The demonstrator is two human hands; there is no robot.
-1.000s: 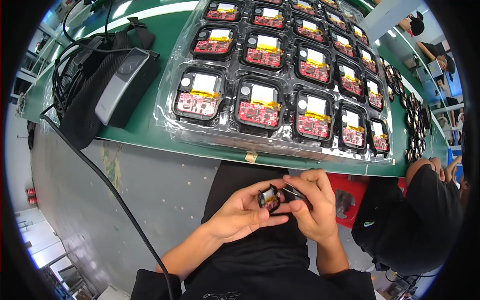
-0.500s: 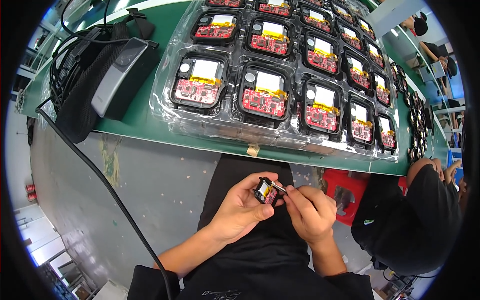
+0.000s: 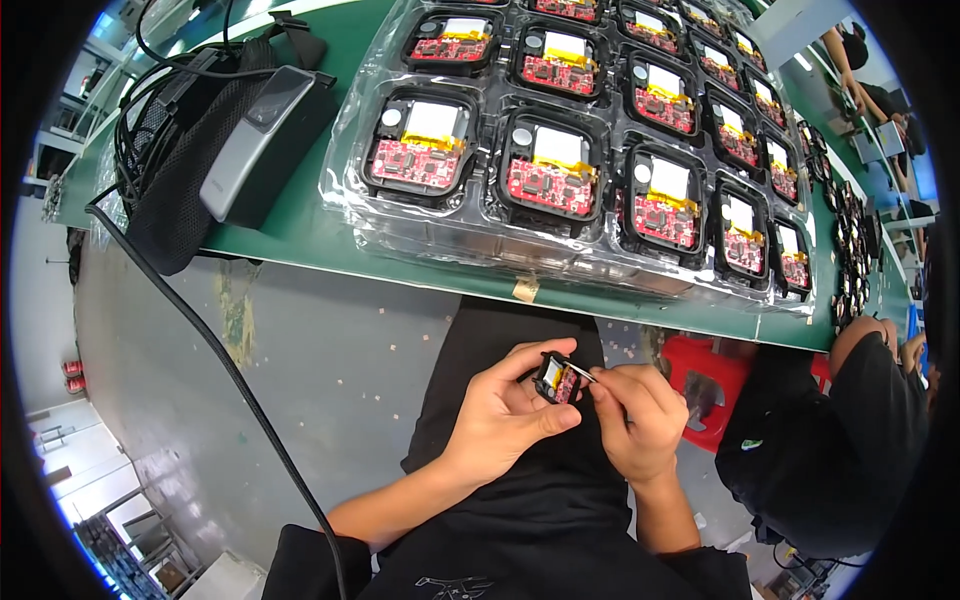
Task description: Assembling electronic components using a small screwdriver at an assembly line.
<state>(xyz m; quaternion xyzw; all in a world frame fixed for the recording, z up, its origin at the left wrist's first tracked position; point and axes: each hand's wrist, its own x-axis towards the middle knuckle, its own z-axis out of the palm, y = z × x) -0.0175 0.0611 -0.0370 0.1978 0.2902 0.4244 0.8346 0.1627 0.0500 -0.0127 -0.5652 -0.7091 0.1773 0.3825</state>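
Note:
Over my lap, my left hand (image 3: 510,405) is closed round a small black device housing (image 3: 547,388), tilted, holding it by its edges. Inside the housing show a red circuit board, yellow tape and a whitish battery. My right hand (image 3: 643,415) pinches slim silver tweezers (image 3: 582,373) between thumb and fingers. Their tip reaches the upper edge of the housing, near the yellow tape; whether it grips anything there is too small to tell.
A clear plastic tray (image 3: 440,235) on the green table (image 3: 290,240) ahead holds several similar housings. To the left lie a grey-black box-shaped device (image 3: 262,140) and a black cable (image 3: 215,345). A red stool (image 3: 690,385) and a seated person (image 3: 820,460) are at right.
The whole view has shifted, so the table and hands appear further right. Both hands keep their holds, and the tweezers stay at the upper edge of the housing.

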